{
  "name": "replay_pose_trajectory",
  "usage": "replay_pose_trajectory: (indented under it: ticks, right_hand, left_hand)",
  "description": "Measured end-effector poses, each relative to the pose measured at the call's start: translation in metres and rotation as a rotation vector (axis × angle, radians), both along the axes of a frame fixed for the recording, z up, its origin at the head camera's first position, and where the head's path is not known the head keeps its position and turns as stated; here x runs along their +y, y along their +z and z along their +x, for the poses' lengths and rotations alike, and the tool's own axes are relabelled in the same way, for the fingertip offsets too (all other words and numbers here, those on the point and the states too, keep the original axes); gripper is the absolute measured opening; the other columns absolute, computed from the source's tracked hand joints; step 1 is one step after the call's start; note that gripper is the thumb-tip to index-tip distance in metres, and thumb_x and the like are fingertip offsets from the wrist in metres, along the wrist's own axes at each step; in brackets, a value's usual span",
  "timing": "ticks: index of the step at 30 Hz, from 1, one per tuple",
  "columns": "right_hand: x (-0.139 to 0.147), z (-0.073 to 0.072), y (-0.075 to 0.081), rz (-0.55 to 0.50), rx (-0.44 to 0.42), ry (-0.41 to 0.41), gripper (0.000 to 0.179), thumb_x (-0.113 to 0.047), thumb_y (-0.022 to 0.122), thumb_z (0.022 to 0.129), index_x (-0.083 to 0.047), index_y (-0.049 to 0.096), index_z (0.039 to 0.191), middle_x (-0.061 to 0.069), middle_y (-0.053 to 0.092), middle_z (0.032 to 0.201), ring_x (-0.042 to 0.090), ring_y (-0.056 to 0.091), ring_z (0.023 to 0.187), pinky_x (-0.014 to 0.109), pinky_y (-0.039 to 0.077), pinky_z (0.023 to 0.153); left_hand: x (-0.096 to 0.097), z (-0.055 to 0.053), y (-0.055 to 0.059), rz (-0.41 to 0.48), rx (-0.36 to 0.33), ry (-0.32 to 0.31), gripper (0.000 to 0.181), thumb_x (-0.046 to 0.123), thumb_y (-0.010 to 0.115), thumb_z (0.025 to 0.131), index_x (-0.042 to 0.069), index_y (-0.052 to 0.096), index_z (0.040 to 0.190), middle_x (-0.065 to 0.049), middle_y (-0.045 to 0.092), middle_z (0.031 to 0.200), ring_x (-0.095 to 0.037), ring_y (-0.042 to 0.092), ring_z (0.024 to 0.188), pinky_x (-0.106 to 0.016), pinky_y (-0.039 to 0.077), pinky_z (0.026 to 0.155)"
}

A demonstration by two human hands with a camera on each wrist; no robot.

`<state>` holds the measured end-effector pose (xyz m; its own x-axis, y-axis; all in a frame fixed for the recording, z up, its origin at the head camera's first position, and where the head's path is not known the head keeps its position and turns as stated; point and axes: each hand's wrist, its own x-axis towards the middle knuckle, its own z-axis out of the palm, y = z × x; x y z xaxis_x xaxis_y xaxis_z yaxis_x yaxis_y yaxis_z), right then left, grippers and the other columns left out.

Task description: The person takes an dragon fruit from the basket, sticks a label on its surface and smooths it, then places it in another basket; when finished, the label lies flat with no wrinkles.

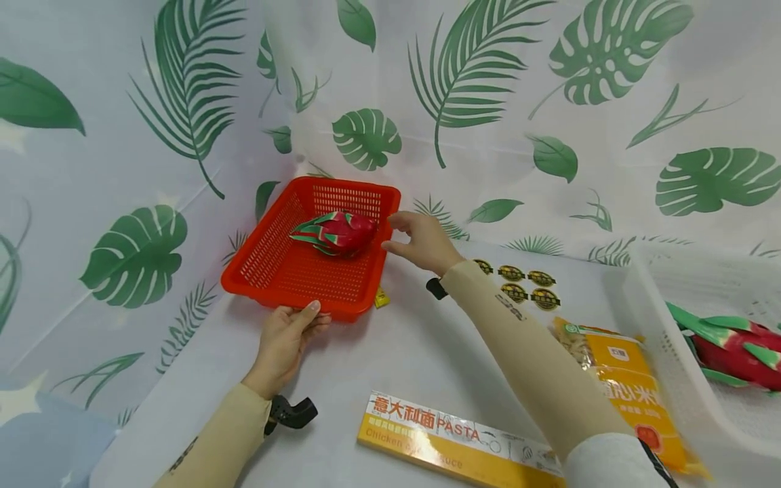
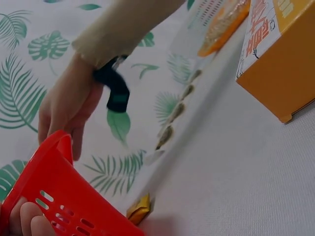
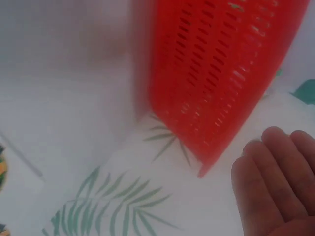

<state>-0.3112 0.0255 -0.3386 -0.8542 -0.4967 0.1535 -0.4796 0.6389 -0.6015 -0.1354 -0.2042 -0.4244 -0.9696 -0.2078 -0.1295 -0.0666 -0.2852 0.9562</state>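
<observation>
A red plastic basket (image 1: 311, 271) with slotted walls holds a pink and green dragon fruit (image 1: 348, 234). My left hand (image 1: 283, 346) grips its near rim, thumb on top and fingers curled beneath, as the left wrist view shows against the basket wall (image 2: 61, 189). Close to the basket's right rim is my right hand (image 1: 427, 240), thumb and fingers apart with nothing between them. In the right wrist view its fingers (image 3: 268, 177) are extended beside the basket (image 3: 211, 73).
A small yellow packet (image 1: 381, 298) lies by the basket. Several black-and-gold stickers (image 1: 512, 273), an orange-yellow food bag (image 1: 628, 379) and a pasta box (image 1: 451, 440) are on the table. To the right stands a white basket (image 1: 665, 318) with another dragon fruit (image 1: 744, 346).
</observation>
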Motion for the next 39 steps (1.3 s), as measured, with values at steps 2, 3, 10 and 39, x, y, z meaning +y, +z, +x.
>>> replay_pose_trajectory:
  ticks: [2,3,10,39]
  right_hand:
    - [-0.009,-0.007,-0.001,0.022,-0.015,0.010,0.058,-0.032,0.076,0.096,-0.010,0.058,0.146,0.009,0.064,0.145,0.030,0.060,0.133,0.044,0.054,0.109]
    - [-0.014,-0.011,-0.001,0.029,-0.029,0.009,0.059,-0.032,0.076,0.096,-0.010,0.057,0.147,0.008,0.064,0.145,0.029,0.059,0.133,0.044,0.055,0.108]
    - [-0.047,-0.034,-0.001,0.042,-0.108,0.015,0.066,-0.029,0.079,0.093,-0.010,0.053,0.150,0.010,0.061,0.148,0.027,0.057,0.137,0.041,0.054,0.110]
    - [-0.107,-0.092,-0.015,0.417,-0.145,-0.017,0.075,-0.038,0.091,0.080,-0.018,0.053,0.140,0.001,0.065,0.132,0.019,0.059,0.118,0.035,0.052,0.110]
  left_hand:
    - [0.001,0.001,-0.001,0.001,-0.004,0.001,0.024,0.013,0.060,0.106,-0.001,0.047,0.120,0.004,0.076,0.085,-0.009,0.073,0.083,-0.022,0.061,0.085]
    - [0.002,0.001,-0.001,0.003,-0.005,0.003,0.023,0.012,0.060,0.106,-0.002,0.047,0.120,0.003,0.076,0.085,-0.009,0.073,0.083,-0.022,0.061,0.085]
    - [0.003,0.004,-0.003,-0.009,-0.021,0.010,0.024,0.014,0.060,0.106,-0.001,0.047,0.120,0.005,0.076,0.083,-0.008,0.073,0.082,-0.022,0.061,0.085]
    - [0.002,0.000,-0.001,-0.022,-0.031,0.030,0.025,0.015,0.061,0.106,-0.001,0.050,0.121,0.007,0.076,0.083,-0.008,0.073,0.083,-0.023,0.060,0.086]
